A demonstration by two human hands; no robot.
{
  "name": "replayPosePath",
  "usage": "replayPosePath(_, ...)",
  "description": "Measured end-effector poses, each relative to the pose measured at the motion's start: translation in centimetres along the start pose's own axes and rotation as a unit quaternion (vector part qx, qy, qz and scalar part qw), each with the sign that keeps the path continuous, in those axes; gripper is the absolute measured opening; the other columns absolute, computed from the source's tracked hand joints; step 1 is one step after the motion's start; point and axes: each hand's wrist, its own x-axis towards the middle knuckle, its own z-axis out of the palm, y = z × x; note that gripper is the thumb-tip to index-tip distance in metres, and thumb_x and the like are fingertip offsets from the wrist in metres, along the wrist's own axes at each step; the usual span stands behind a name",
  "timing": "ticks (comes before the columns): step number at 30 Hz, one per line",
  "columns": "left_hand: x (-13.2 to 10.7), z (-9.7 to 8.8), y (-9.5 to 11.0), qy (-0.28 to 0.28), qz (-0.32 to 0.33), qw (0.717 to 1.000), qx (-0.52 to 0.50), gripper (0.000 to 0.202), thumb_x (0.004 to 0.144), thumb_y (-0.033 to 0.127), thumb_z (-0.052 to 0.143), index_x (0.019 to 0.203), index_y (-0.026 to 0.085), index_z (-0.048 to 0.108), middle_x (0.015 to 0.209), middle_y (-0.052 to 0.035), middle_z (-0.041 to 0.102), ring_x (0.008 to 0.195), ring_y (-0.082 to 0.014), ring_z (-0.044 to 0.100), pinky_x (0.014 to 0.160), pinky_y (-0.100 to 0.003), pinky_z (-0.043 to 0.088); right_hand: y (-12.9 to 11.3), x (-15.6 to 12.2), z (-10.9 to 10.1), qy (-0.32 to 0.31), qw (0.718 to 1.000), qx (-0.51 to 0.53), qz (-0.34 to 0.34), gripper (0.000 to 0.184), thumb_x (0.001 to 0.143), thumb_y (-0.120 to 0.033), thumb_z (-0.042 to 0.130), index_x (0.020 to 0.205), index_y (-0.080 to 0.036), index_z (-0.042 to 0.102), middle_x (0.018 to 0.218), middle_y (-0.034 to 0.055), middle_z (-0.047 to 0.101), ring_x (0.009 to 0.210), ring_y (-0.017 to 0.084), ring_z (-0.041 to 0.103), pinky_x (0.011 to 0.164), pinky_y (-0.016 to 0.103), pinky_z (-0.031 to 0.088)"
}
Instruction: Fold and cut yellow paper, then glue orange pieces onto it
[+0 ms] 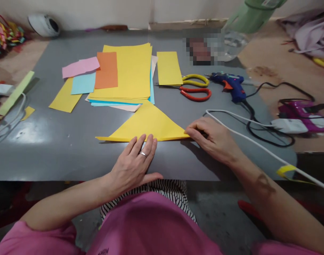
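A yellow sheet of paper (151, 122), folded into a triangle with a narrow fold along its near edge, lies flat on the grey table. My left hand (138, 157) rests on the middle of that near edge, fingers stretched out and a ring on one of them. At the triangle's right corner, my right hand (211, 138) pinches the paper between thumb and fingers. The triangle's far tip touches a stack of yellow sheets (132, 76), with blue and pale sheets showing beneath.
Scissors (196, 94) with red and yellow handles lie partly under a yellow strip (169, 68). A blue glue gun (232, 85) and a white cable (241, 138) are on the right. Orange (106, 71), pink (81, 66) and light-blue (83, 84) pieces lie left. A bottle (233, 46) stands behind.
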Motion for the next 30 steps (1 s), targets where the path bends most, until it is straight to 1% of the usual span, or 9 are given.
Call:
replayPosePath(2, -0.1, 0.0, 0.0, 0.001, 0.0, 1.0, 0.0, 0.086, 0.096, 0.07, 0.029, 0.146, 0.001, 0.046, 0.149, -0.0199, 0.051, 0.136, -0.0342, 0.05, 0.114, -0.046, 0.038, 0.1, -0.1, -0.3, -0.018, 0.999, 0.038, -0.007, 0.026, 0.092, -0.046, 0.058, 0.082, -0.023, 0.064, 0.082, 0.0038, 0.066, 0.079, 0.02, 0.058, 0.073, 0.034, 0.043)
replayPosePath(4, -0.1, 0.1, 0.1, -0.001, -0.002, 1.0, -0.003, 0.086, 0.097, 0.069, 0.03, 0.146, 0.0, 0.045, 0.15, -0.02, 0.05, 0.136, -0.0345, 0.049, 0.115, -0.046, 0.037, 0.2, -0.2, -0.3, -0.022, 0.999, 0.046, -0.005, 0.024, 0.089, -0.045, 0.062, 0.08, -0.023, 0.065, 0.082, 0.0037, 0.066, 0.079, 0.02, 0.058, 0.074, 0.034, 0.042)
replayPosePath(9, -0.3, 0.2, 0.2, -0.011, -0.01, 1.0, -0.023, 0.087, 0.096, 0.069, 0.033, 0.149, 0.0, 0.04, 0.152, -0.0199, 0.047, 0.139, -0.0346, 0.046, 0.117, -0.047, 0.034, 0.4, 0.2, 0.0, -0.036, 0.999, 0.025, 0.015, 0.026, 0.09, -0.042, 0.058, 0.075, -0.021, 0.062, 0.079, 0.0041, 0.064, 0.076, 0.02, 0.056, 0.075, 0.036, 0.04)
replayPosePath(12, -0.3, 0.3, 0.3, -0.01, -0.013, 1.0, -0.026, 0.086, 0.096, 0.068, 0.034, 0.149, 0.0, 0.041, 0.152, -0.0192, 0.048, 0.139, -0.0343, 0.046, 0.118, -0.047, 0.034, 0.3, 0.4, 0.0, -0.051, 0.998, 0.009, 0.027, 0.025, 0.089, -0.04, 0.056, 0.074, -0.021, 0.061, 0.08, 0.0048, 0.063, 0.077, 0.02, 0.055, 0.074, 0.036, 0.04)
replayPosePath(18, -0.2, 0.2, 0.2, -0.004, -0.011, 1.0, -0.019, 0.085, 0.097, 0.067, 0.035, 0.147, 0.0, 0.043, 0.151, -0.0201, 0.049, 0.138, -0.0344, 0.047, 0.117, -0.046, 0.035, 0.0, 0.4, 0.0, -0.05, 0.998, -0.009, 0.023, 0.024, 0.089, -0.039, 0.054, 0.073, -0.022, 0.057, 0.08, 0.0053, 0.063, 0.077, 0.021, 0.055, 0.074, 0.037, 0.041)
replayPosePath(25, -0.2, 0.3, 0.3, 0.009, -0.014, 1.0, -0.023, 0.085, 0.096, 0.068, 0.037, 0.147, 0.0, 0.043, 0.15, -0.0204, 0.05, 0.137, -0.0347, 0.048, 0.116, -0.046, 0.035, -0.6, 0.3, -0.1, -0.051, 0.997, -0.043, 0.035, 0.013, 0.084, -0.032, 0.053, 0.075, -0.023, 0.055, 0.079, 0.0054, 0.062, 0.079, 0.022, 0.057, 0.079, 0.041, 0.046)
replayPosePath(27, -0.1, 0.3, 0.3, 0.012, -0.011, 1.0, -0.017, 0.084, 0.096, 0.066, 0.038, 0.146, -0.001, 0.044, 0.149, -0.0207, 0.051, 0.136, -0.035, 0.05, 0.115, -0.046, 0.036, -1.0, 0.5, 0.0, -0.031, 0.998, -0.044, 0.027, 0.009, 0.082, -0.032, 0.056, 0.081, -0.023, 0.057, 0.085, 0.0065, 0.064, 0.083, 0.024, 0.059, 0.084, 0.045, 0.048)
replayPosePath(28, -0.1, 0.3, 0.3, 0.013, -0.01, 1.0, -0.013, 0.083, 0.096, 0.066, 0.038, 0.145, -0.001, 0.045, 0.148, -0.0208, 0.052, 0.135, -0.0351, 0.05, 0.114, -0.046, 0.036, -1.1, 0.6, 0.1, -0.012, 0.999, -0.034, 0.024, 0.013, 0.082, -0.033, 0.057, 0.089, -0.022, 0.059, 0.092, 0.0081, 0.066, 0.088, 0.025, 0.061, 0.086, 0.046, 0.049)
replayPosePath(30, 0.0, 0.3, 0.2, 0.014, -0.008, 1.0, -0.006, 0.083, 0.097, 0.066, 0.038, 0.145, -0.001, 0.046, 0.147, -0.0209, 0.053, 0.134, -0.0351, 0.051, 0.113, -0.046, 0.037, -1.1, 1.0, 0.4, 0.049, 0.998, 0.008, 0.031, 0.032, 0.083, -0.037, 0.059, 0.112, -0.022, 0.059, 0.115, 0.0122, 0.065, 0.104, 0.028, 0.061, 0.09, 0.048, 0.051)
